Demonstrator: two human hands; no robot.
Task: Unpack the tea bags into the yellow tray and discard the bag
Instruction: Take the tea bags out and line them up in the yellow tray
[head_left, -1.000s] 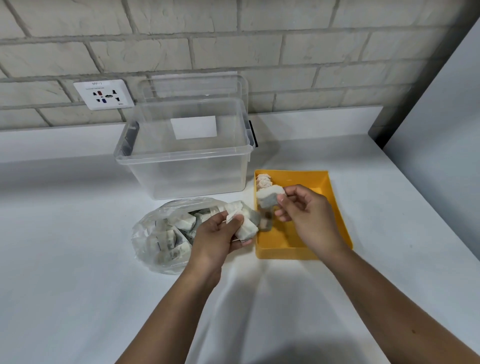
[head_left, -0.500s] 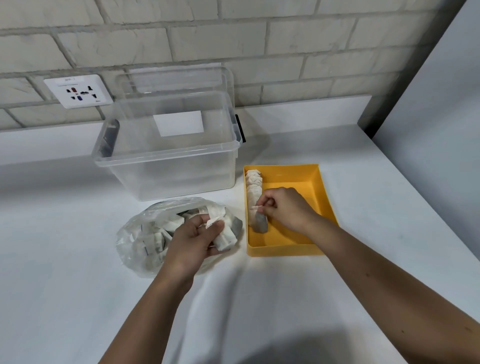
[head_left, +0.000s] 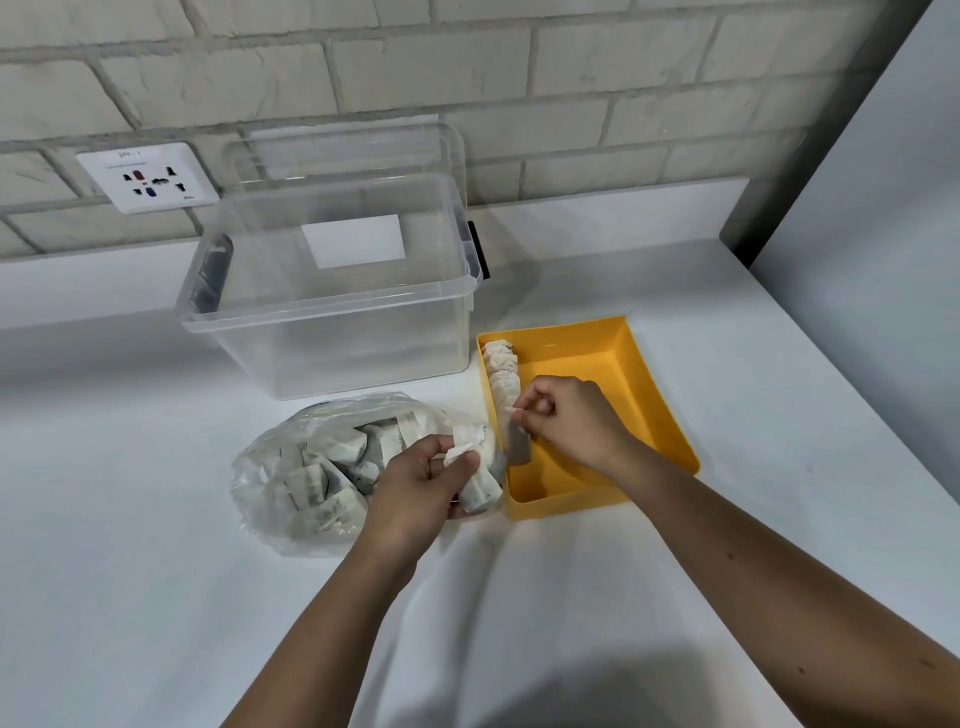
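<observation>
Head view: left hand (head_left: 421, 486) grips a bunch of tea bags (head_left: 480, 488) at the mouth of the plastic bag (head_left: 291, 483), which lies on the white counter (head_left: 156, 597) with more tea bags inside (count unclear). Right hand (head_left: 571, 423) is inside the yellow tray (head_left: 660, 410), fingers pinching the top of a single tea bag (head_left: 518, 447) against the tray's left wall. Beyond it a row of tea bags (head_left: 501, 369) stands along that same wall. Hands are near each other, not touching. Clear bin (head_left: 332, 343) sits behind the bag, just beside the tray's far corner. Wall socket (head_left: 148, 176) is on the brick wall (head_left: 571, 78).
</observation>
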